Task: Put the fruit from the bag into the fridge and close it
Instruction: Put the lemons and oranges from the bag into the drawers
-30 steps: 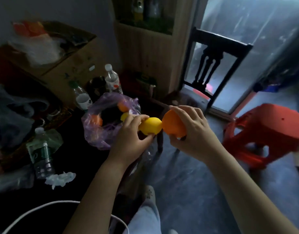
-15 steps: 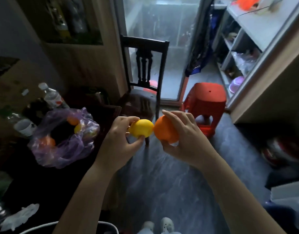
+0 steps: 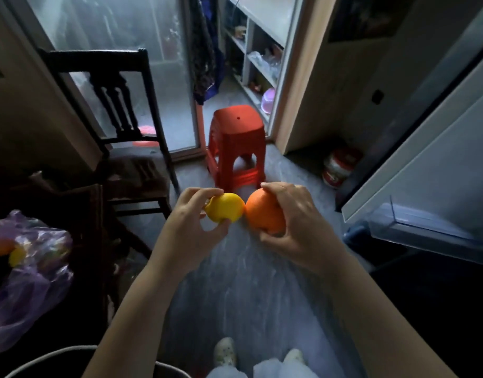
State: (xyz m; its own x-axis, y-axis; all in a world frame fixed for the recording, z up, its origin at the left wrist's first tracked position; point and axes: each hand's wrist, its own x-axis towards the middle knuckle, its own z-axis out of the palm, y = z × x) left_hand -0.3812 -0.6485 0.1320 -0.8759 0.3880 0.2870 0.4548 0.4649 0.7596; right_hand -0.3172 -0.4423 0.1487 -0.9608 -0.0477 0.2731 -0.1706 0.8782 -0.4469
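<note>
Gripping a lemon (image 3: 225,208), the left hand (image 3: 188,236) touches it to the orange (image 3: 263,212) the right hand (image 3: 297,225) grips; jar (image 3: 338,167) label unreadable.

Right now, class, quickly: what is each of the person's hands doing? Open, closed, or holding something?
Left hand: grips the lemon.
Right hand: grips the orange.

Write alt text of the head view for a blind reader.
The left hand holds a lemon and the right hand an orange, side by side above a grey floor. A red stool stands ahead, a purple bag of fruit lies at left, an open fridge door at right.
</note>
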